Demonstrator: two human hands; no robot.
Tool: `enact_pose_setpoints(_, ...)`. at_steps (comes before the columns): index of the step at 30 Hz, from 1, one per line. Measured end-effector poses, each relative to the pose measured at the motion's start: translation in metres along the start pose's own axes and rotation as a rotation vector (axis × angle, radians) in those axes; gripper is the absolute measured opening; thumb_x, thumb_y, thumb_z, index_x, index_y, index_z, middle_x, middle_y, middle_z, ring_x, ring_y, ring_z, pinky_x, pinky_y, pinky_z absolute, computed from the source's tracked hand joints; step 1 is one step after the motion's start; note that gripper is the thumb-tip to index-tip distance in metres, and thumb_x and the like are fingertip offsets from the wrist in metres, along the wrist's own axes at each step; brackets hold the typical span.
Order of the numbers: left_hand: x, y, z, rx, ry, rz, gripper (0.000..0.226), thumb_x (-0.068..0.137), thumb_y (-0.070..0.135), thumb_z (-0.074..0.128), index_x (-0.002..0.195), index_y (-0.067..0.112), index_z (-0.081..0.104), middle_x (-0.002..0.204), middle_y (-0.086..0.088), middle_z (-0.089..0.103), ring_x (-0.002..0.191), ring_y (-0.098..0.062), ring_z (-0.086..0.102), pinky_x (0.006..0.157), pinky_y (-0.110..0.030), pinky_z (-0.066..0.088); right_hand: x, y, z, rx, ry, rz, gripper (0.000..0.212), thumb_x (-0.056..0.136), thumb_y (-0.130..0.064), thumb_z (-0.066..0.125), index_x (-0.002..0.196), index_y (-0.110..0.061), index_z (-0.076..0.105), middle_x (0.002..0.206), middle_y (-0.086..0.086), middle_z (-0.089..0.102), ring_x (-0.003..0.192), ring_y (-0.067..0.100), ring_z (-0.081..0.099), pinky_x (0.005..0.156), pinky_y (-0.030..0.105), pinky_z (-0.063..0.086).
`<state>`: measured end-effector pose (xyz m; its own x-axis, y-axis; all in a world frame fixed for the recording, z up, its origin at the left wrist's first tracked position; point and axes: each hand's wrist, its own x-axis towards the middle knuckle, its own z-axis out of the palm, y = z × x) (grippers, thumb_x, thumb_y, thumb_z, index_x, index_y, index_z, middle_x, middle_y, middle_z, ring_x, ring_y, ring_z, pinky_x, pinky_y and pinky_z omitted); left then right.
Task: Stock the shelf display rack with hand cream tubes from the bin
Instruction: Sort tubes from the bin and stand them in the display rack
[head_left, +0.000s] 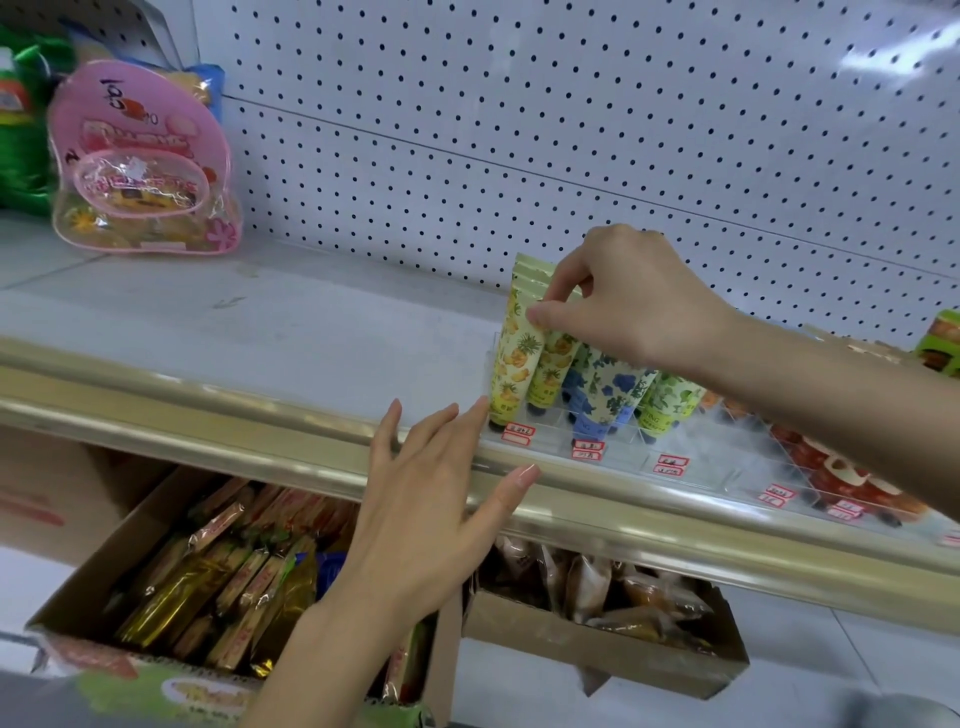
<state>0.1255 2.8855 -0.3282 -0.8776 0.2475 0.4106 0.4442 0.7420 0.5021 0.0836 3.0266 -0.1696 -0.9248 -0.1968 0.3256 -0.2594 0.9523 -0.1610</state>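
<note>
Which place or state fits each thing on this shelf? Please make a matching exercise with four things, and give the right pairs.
Column one:
1. right hand
2. left hand
3. pink pouch
4. blue-flowered tube

Column two:
A. at the far left of the shelf
B. open, fingers spread, by the shelf's gold edge
C. pinches a pineapple-print tube near its top
D. in the clear rack, beside a green-leaf tube

Pairs: 1-C, 2-B, 3-A, 4-D
</note>
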Motion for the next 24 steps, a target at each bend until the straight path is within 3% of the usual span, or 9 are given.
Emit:
enact_pose_setpoints(5, -0.003, -0.003, 0.003, 0.048, 0.01, 0.017, 0.086, 0.085, 0.077, -0.003, 0.153, 0.028, 0.016, 0.155, 0.013, 0.03, 0.136, 0.011, 0.006, 0.12, -0.035, -0.011, -0.005, 0.0, -0.006, -0.022, 0.008, -0.024, 0.016, 0.085, -0.028, 0.066, 0.088, -0.015, 0.072, 0.063, -0.013, 0.042, 0.056, 0.001, 0.041, 0.046, 0.011, 0.029)
enact_pose_setpoints(10, -0.018, 0.005, -0.004, 0.17, 0.006, 0.032, 0.085, 0.088, 0.074, -0.001, 0.155, 0.023, 0.009, 0.161, 0.006, 0.014, 0.146, -0.001, -0.001, 0.12, -0.039, -0.009, -0.034, 0.005, -0.021, -0.14, 0.021, -0.167, 0.032, 0.086, -0.036, 0.063, 0.112, -0.019, 0.065, 0.096, 0.0, 0.049, 0.092, 0.018, 0.048, 0.078, 0.029, 0.038)
enact_pose_setpoints(13, -0.032, 0.016, -0.01, 0.303, -0.017, 0.109, 0.085, 0.091, 0.072, 0.001, 0.154, 0.017, 0.018, 0.159, -0.001, 0.02, 0.147, -0.008, 0.009, 0.119, -0.043, -0.004, -0.072, 0.014, -0.029, -0.306, -0.013, -0.303, 0.044, 0.088, -0.039, 0.058, 0.124, -0.014, 0.06, 0.109, 0.009, 0.056, 0.107, 0.029, 0.051, 0.093, 0.039, 0.039)
enact_pose_setpoints(17, -0.055, 0.033, -0.009, 0.434, -0.077, 0.212, 0.079, 0.097, 0.065, 0.014, 0.148, 0.01, 0.034, 0.153, -0.008, 0.037, 0.144, -0.019, 0.03, 0.116, -0.047, 0.008, -0.133, 0.036, -0.024, -0.463, -0.1, -0.368, 0.054, 0.084, -0.044, 0.055, 0.124, -0.008, 0.06, 0.116, 0.013, 0.061, 0.109, 0.034, 0.056, 0.093, 0.043, 0.044)
enact_pose_setpoints(24, -0.086, 0.063, 0.018, 0.496, -0.211, 0.312, 0.079, 0.095, 0.064, 0.018, 0.145, 0.007, 0.04, 0.149, -0.01, 0.042, 0.141, -0.023, 0.036, 0.115, -0.046, 0.011, -0.213, 0.093, 0.005, -0.464, -0.271, -0.285, 0.068, 0.076, -0.051, 0.054, 0.128, -0.007, 0.057, 0.127, 0.013, 0.06, 0.112, 0.031, 0.06, 0.096, 0.041, 0.046)
